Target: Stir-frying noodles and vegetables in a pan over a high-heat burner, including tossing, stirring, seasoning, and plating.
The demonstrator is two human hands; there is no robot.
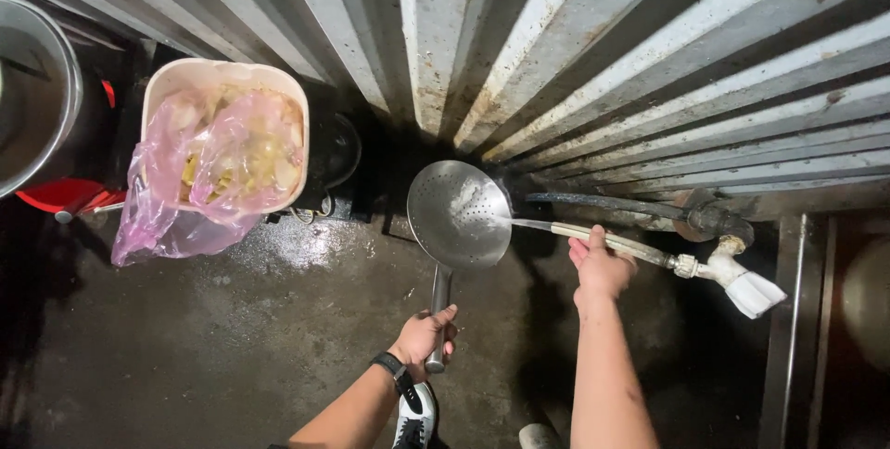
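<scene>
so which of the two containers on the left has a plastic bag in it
The cream bin, lined with a pink bag spilling over its rim; the metal pot beside it has none.

Polished, glossy metal on the perforated skimmer ladle (459, 215), gleaming along its smooth handle; pale, dull rubbery plastic on the hose (612, 243), ending at a white plastic tap (746, 284). Thin, shiny, crinkled pink plastic for the bag (199, 180) inside a matt cream plastic bin (222, 74), beside brushed, softly reflective metal of a large pot (32, 97). Rough, wet, glistening concrete across the floor (232, 338), and ribbed, painted sheet-metal wall (575, 50), scuffed and rust-spotted.
</scene>
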